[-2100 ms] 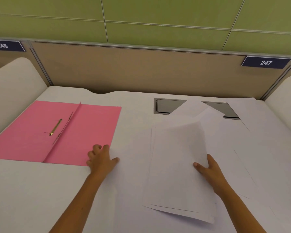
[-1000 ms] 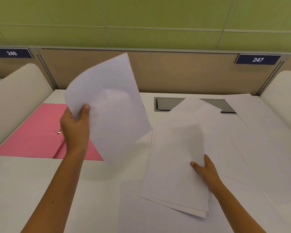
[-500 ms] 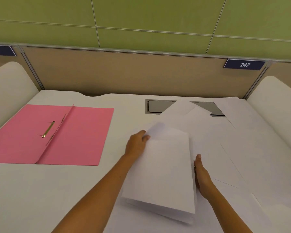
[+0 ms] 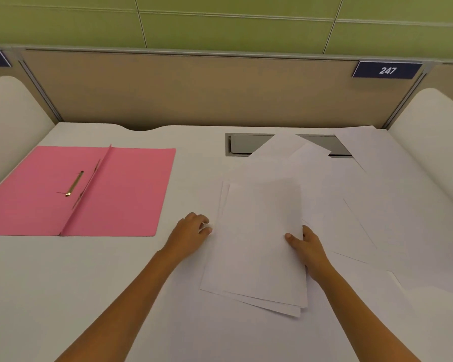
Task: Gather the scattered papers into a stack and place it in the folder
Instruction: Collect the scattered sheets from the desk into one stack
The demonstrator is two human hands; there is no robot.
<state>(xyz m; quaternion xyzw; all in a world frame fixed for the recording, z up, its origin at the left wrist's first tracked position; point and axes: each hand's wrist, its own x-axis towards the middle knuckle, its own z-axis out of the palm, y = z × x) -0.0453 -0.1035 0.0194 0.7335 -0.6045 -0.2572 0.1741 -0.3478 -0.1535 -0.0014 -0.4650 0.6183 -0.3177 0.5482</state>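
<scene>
A numbered study carrel or office cubicle desk, as found in a library or shared workroom.

A white desk [image 4: 50, 283] is filling the lower frame, with rounded white side dividers [image 4: 8, 113] rising at left and right. A tan partition panel [image 4: 194, 87] is running across the back under a green tiled wall [image 4: 233, 24]. A dark blue number plate reading 247 [image 4: 387, 70] is sitting at upper right, and a grey cable hatch [image 4: 246, 143] is showing in the desktop, centre.

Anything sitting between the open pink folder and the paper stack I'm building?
Only the left hand, at the loose white paper stack's left edge. Otherwise bare white desk up to the open pink folder, per the head view.
</scene>
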